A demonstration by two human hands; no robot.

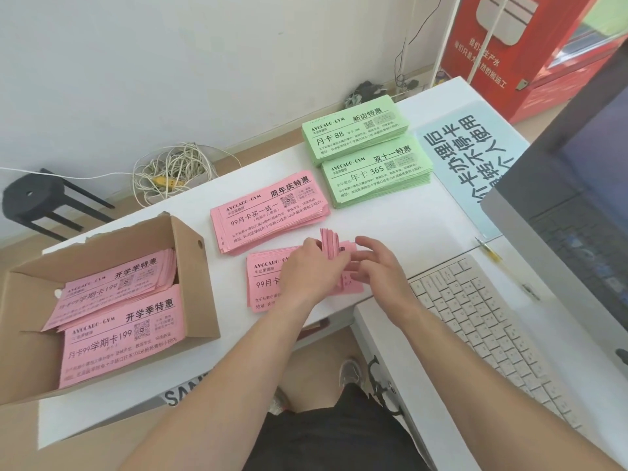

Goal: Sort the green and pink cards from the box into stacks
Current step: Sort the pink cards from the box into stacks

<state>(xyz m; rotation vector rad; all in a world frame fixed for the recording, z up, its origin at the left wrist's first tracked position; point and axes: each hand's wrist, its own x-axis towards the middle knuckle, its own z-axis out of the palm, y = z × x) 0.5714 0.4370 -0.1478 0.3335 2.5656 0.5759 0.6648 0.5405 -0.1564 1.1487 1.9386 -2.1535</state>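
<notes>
A bundle of pink cards (pixel 330 244) is held on edge above the near pink stack (pixel 268 283), gripped by the left hand (pixel 306 270), whose fingers are curled closed around it. The right hand (pixel 377 266) is set just beside the bundle with its fingers spread and loose; whether the cards are actually touched by it cannot be told. The near pink stack is lying flat on the white table (pixel 390 215) and is partly covered by both hands.

Just behind it, a second pink stack (pixel 268 212) is seen, slightly fanned at its edges. Further back and to the right, two green stacks are laid one behind the other: the nearer green stack (pixel 377 180) and the far green stack (pixel 353 132), touching or very nearly so.

At the left, the open cardboard box (pixel 190 266) is placed on the table, and more pink cards in the box (pixel 119 321) are shown in two overlapping piles. A white keyboard (pixel 492 328) is positioned to the right of the hands, with a monitor (pixel 577 215) beyond it and a pale blue printed sign (pixel 469 154) lying flat by the green stacks.
</notes>
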